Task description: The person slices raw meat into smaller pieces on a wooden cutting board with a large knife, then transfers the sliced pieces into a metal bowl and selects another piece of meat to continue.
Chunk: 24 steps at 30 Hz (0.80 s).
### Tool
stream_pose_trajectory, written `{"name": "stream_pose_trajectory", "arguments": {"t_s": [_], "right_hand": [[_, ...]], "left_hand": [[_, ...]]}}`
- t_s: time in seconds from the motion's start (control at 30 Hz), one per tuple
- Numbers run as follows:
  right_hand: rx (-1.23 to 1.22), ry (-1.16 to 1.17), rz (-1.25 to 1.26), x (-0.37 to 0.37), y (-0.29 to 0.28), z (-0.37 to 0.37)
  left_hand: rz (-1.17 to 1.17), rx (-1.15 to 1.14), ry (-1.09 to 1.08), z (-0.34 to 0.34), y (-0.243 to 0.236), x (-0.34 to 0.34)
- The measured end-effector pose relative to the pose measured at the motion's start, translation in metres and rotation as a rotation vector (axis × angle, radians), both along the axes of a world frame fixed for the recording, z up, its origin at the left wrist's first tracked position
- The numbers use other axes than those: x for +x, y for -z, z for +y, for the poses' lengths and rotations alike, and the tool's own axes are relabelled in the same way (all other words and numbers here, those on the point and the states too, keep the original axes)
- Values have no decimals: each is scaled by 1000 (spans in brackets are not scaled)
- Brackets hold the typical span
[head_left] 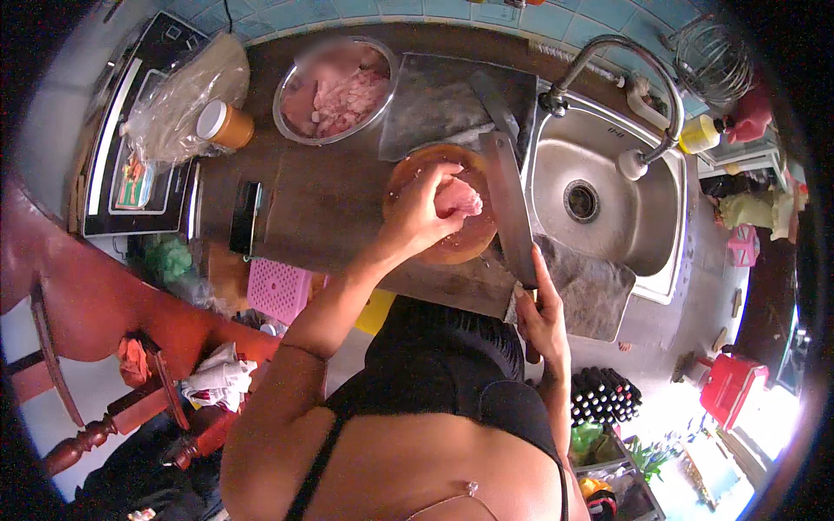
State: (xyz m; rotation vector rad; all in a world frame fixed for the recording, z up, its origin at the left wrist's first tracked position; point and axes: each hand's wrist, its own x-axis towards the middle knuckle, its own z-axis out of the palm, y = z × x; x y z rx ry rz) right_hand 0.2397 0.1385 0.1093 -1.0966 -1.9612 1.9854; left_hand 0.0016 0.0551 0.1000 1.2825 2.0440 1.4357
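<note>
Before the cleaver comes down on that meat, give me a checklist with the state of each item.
1. Left hand pins the meat on the round board: ok.
2. Right hand grips the cleaver by its handle: ok.
3. Left fingers apart from the blade: not ok, they lie close beside it.
4. Blade edge over the meat: cannot tell.
5. Steel bowl of cut meat clear of the board: ok.

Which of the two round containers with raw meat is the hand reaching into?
The orange bowl by the sink: the left hand grips a piece of raw meat there. The metal bowl sits farther back, untouched.
</note>
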Motion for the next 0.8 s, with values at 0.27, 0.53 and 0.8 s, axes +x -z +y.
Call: {"name": "stream_pose_trajectory", "arguments": {"t_s": [0.27,0.53,0.8], "right_hand": [[299,-72,49,-11,-1,-3],[543,-221,-226,-11,4,-20],[608,-334,-453,-3,1,-40]], "left_hand": [[532,-129,129,-12,30,3],[688,40,338,-16,69,-1],[607,86,248,-13,77,2]]}}
